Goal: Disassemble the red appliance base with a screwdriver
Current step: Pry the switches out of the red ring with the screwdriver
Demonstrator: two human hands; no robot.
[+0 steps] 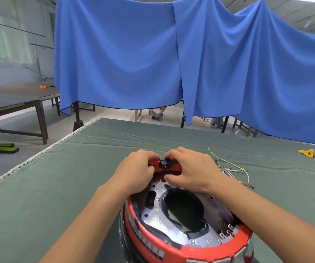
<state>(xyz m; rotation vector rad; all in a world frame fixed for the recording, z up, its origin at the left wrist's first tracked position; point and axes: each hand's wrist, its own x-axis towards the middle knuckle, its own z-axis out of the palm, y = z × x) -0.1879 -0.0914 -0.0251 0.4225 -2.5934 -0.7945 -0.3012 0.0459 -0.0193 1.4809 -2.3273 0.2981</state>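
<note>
At the near edge of the counter [61,186], which is covered in green cloth, the red appliance base [181,234] sits with its open side up, showing a silver metal plate with a large dark opening. Its shape is round, so no long axis can be stated; the far rim carries a small black part [164,164] facing away from the person. Both hands work at that far rim. The left hand [135,171] has its fingers curled over the red rim just left of the black part, gripping it. The right hand [192,168] grips the rim just right of the black part, fingers curled over the top and thumb [173,180] pressed against the inner side. No screwdriver can be identified in either hand. Loose white wires [232,168] lie on the cloth just right of the right hand. A yellow triangular piece [307,153] lies near the far right edge. Beyond the counter, blue cloth [153,54] hangs as a screen. At left stand brown tables [19,99], one carrying a small orange item [43,86].
</note>
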